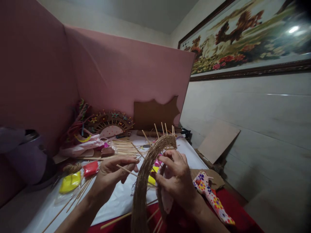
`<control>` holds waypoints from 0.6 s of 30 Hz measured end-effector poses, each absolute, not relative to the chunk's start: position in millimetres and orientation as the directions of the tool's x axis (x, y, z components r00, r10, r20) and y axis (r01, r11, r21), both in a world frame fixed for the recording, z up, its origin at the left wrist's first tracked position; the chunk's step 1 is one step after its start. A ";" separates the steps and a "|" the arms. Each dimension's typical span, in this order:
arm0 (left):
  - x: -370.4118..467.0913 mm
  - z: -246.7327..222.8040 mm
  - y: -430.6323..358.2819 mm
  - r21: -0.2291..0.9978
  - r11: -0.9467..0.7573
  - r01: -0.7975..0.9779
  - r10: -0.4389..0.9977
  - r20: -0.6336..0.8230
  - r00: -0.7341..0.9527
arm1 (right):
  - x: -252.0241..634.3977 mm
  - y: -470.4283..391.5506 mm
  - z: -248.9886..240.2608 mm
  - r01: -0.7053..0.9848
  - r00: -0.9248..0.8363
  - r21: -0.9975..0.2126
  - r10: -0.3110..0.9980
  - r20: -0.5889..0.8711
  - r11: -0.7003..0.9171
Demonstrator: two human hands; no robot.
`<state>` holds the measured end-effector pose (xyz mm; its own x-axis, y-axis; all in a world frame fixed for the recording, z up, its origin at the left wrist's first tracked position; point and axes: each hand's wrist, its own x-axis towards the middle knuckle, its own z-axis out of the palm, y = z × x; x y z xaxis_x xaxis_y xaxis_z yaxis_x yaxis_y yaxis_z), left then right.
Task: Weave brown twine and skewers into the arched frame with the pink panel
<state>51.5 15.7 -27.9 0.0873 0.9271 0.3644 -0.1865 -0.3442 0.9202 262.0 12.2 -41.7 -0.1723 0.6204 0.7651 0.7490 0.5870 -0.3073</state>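
In front of me stands a curved arch [143,176] covered in brown cord, with several thin sticks poking out of its outer edge. A thin wooden stick [126,170] crosses the arch toward its inner side. My left hand [119,171] is left of the arch, its thumb and fingers closed about the stick's outer end. Inside the curve, my right hand [176,178] grips a pale dotted half-round piece [167,199] with a brown edge, the thumb near the stick's inner end. The right palm hides part of this piece.
At the back lies a similar decorated fan-shaped piece [111,121] beside a brown board [155,115]. Many loose sticks [126,147] lie on the white-covered table. Red [91,169] and yellow packets [70,182] are at left, near a purple container [30,161]. A flowered fabric shape [211,195] lies right.
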 end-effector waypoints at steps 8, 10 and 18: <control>49.3 -28.8 12.6 0.884 -0.458 -0.089 0.878 0.466 0.108 | 271.3 -0.5 -22.0 0.805 -0.193 -0.211 0.581 0.791 0.554; 50.3 -26.6 10.7 0.831 -0.554 0.052 0.829 0.545 0.128 | 277.2 -7.9 -13.4 0.831 -0.216 -0.160 0.574 0.790 0.533; 60.3 -23.4 1.5 0.705 -0.660 0.261 0.746 0.574 0.337 | 304.0 -43.2 8.4 0.899 -0.267 -0.001 0.550 0.791 0.438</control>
<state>60.3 1.5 -23.4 0.3366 0.7462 0.5744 0.2605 -0.6600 0.7047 304.0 -43.2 8.4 -0.2669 0.5499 0.7915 0.8988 0.4383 -0.0014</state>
